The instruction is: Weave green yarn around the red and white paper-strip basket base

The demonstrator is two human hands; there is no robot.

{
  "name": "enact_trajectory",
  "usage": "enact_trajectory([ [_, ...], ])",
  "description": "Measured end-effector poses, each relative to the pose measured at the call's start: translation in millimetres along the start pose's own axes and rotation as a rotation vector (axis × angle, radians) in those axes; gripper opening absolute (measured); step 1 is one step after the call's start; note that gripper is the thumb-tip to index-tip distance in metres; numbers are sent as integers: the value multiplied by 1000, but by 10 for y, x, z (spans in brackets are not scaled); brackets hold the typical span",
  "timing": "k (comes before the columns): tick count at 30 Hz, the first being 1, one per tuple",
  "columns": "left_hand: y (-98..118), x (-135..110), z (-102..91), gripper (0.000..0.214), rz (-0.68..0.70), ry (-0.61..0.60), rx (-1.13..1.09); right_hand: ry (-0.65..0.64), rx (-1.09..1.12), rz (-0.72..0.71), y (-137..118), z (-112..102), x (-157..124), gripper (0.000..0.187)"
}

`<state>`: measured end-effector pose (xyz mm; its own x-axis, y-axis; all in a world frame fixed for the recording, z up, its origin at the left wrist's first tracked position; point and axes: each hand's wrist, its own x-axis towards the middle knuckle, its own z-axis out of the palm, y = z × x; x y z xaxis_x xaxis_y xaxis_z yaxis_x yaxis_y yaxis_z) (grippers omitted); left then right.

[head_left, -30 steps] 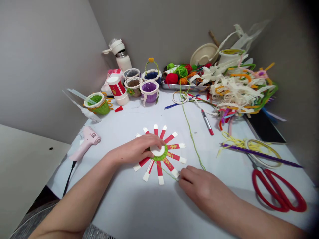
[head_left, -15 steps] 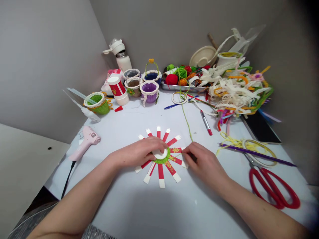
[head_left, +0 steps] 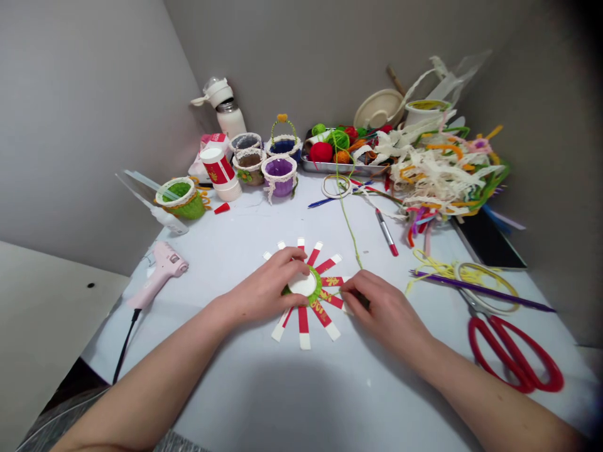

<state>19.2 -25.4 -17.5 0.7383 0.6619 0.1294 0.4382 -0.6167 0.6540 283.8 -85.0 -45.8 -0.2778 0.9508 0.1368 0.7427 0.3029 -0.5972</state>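
A paper cup cut into red and white strips (head_left: 304,323) lies spread flat like a sun on the table. Its round white base is ringed by green yarn wound in and out near the centre. My left hand (head_left: 273,285) grips this base from the left, thumb at the lower edge and fingers at the upper edge. To the right, my right hand (head_left: 377,301) pinches the green yarn (head_left: 348,223), which runs from the wound ring to my fingertips. The yarn's other part trails back toward a green ball in the tray. My right fingertips are over the right-hand strips.
A pink glue gun (head_left: 162,270) lies left. Red-handled scissors (head_left: 513,355) and a purple stick (head_left: 480,290) lie right. Behind are small decorated baskets (head_left: 280,176), an uncut paper cup (head_left: 219,172), a metal tray of yarn (head_left: 346,168), a marker (head_left: 387,232) and a lace pile (head_left: 433,169).
My left hand has shifted its hold, with the thumb now lower and the fingers spread wider around the base. My right hand has moved slightly left, still pinching the yarn.
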Motion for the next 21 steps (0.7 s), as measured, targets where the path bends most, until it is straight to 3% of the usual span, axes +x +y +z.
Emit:
enact_trajectory([
  [11,-119,-30,-180,22,56,-150,41,-16,39,-175,-46,-71,-43,18],
  [21,-135,-39,-243,21,71,-193,-36,-150,-146,-433,-196,-104,-224,24],
])
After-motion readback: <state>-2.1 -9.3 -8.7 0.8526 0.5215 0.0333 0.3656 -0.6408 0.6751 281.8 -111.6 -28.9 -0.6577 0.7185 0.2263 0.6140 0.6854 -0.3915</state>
